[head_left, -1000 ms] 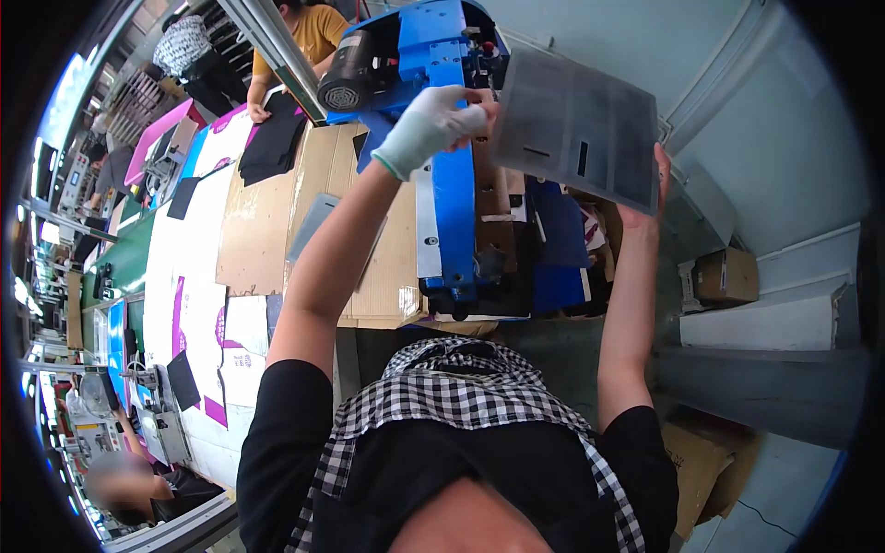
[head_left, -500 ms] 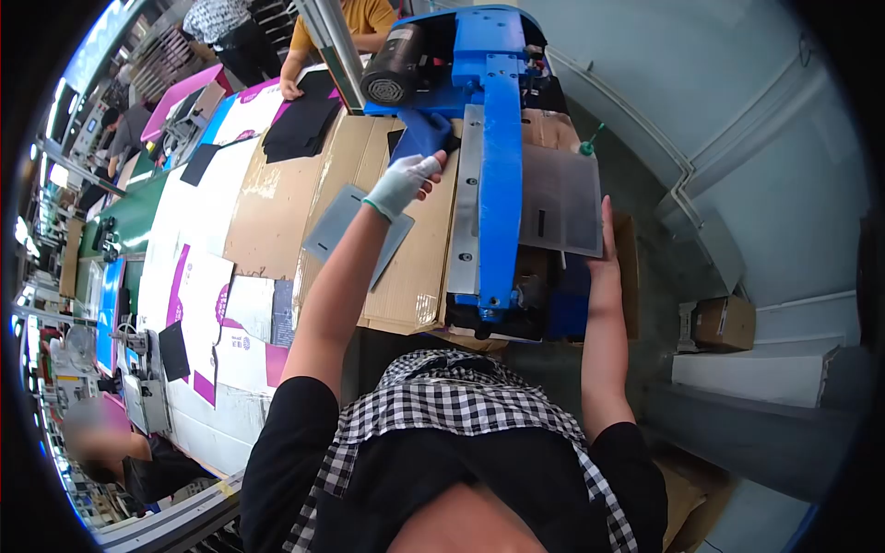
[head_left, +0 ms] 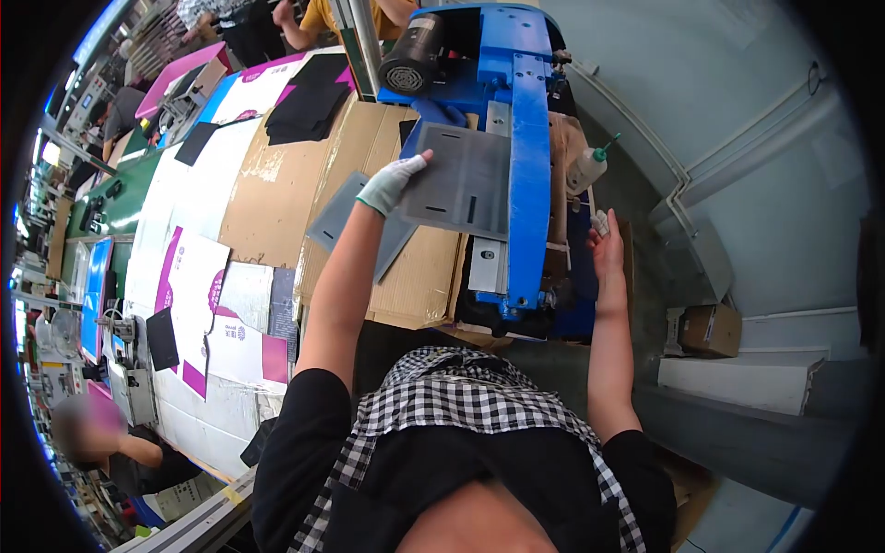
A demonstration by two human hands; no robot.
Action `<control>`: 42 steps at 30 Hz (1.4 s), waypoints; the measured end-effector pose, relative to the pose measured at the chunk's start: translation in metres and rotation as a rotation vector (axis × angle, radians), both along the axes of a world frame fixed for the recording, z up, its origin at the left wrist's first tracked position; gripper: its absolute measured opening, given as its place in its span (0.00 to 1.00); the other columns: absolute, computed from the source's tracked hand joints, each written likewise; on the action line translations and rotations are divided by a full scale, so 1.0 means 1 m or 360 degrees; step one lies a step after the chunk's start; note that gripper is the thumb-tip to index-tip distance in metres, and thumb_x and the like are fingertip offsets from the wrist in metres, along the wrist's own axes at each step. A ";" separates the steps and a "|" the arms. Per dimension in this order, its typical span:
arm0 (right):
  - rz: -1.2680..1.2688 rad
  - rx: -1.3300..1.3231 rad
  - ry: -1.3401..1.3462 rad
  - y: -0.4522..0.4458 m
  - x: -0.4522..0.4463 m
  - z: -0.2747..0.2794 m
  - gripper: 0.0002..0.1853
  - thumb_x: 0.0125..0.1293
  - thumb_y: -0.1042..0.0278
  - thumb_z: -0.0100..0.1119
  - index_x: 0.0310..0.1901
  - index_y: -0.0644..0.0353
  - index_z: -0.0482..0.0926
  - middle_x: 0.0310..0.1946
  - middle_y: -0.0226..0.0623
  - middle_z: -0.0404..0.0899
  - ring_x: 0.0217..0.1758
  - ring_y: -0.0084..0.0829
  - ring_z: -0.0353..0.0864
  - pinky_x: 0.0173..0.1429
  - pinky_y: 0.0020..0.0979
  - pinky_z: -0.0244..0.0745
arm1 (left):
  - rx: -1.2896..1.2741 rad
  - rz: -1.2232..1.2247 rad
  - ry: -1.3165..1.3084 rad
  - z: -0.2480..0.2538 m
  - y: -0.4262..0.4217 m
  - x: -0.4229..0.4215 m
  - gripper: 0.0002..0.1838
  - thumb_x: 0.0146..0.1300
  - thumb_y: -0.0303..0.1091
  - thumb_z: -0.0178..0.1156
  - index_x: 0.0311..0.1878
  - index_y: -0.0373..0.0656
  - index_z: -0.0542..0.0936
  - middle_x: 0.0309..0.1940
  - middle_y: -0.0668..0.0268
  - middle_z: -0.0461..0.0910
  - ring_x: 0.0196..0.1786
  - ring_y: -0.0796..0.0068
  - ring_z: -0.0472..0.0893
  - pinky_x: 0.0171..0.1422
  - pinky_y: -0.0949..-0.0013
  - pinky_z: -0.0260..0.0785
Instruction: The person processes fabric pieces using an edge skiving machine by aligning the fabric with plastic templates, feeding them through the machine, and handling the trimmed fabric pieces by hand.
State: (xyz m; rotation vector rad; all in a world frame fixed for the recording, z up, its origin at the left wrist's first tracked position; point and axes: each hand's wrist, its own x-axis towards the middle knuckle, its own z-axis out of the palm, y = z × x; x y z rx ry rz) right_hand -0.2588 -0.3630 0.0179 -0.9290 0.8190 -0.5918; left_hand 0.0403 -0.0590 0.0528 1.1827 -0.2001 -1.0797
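Observation:
My left hand (head_left: 395, 184), in a pale glove, grips the left edge of a translucent grey plastic sheet (head_left: 452, 180) with dark slots. The far side of this sheet passes under the blue beam (head_left: 527, 184) of a machine. Beneath and to the left, a second translucent sheet (head_left: 346, 221) lies on the cardboard. Beyond the sheet a blue piece (head_left: 438, 112) is partly covered. On the machine's right side my right hand (head_left: 605, 244) holds nothing, its fingers apart and a white wrap on one finger. A bottle (head_left: 586, 170) with a green nozzle stands just above it.
A black motor (head_left: 412, 66) sits at the machine's back left. Dark sheets (head_left: 309, 109) are stacked on the cardboard-covered table (head_left: 263, 175). Co-workers are at the far side and lower left. A wall (head_left: 765, 120) with pipes runs along the right; a carton (head_left: 710, 329) stands near it.
The slotted plastic sheet has moved left from the right side of the beam, and my left hand now grips it. My right hand has let go of it, uncovering the bottle.

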 end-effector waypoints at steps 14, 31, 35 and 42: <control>0.0838 0.0122 -0.0903 0.049 0.018 0.146 0.26 0.67 0.45 0.43 0.52 0.61 0.71 0.44 0.35 0.77 0.41 0.25 0.76 0.42 0.26 0.68 | -0.0536 0.0340 -0.0170 0.143 -0.001 -0.038 0.21 0.62 0.41 0.57 0.52 0.36 0.74 0.44 0.62 0.78 0.44 0.74 0.79 0.49 0.72 0.73; 0.0273 0.0315 -0.0875 -0.042 -0.035 0.094 0.24 0.62 0.51 0.49 0.52 0.63 0.71 0.46 0.37 0.77 0.49 0.34 0.76 0.54 0.36 0.72 | -0.0193 -0.0174 -0.0443 0.105 -0.072 -0.048 0.21 0.66 0.50 0.50 0.44 0.39 0.76 0.36 0.67 0.80 0.33 0.79 0.77 0.35 0.76 0.70; 0.0363 0.0420 -0.0833 -0.044 -0.012 0.021 0.23 0.63 0.53 0.48 0.53 0.61 0.71 0.46 0.35 0.77 0.48 0.33 0.76 0.54 0.35 0.72 | -0.0177 -0.0205 -0.0245 0.083 -0.053 -0.042 0.17 0.67 0.46 0.48 0.43 0.42 0.76 0.36 0.67 0.80 0.32 0.79 0.78 0.34 0.77 0.69; 0.0363 0.0720 -0.0719 -0.050 0.010 -0.057 0.36 0.63 0.33 0.39 0.60 0.58 0.66 0.57 0.36 0.69 0.58 0.33 0.68 0.61 0.33 0.64 | 0.0268 -0.0046 -0.0650 0.044 -0.054 -0.039 0.22 0.59 0.56 0.55 0.33 0.43 0.77 0.25 0.70 0.74 0.24 0.82 0.71 0.27 0.77 0.63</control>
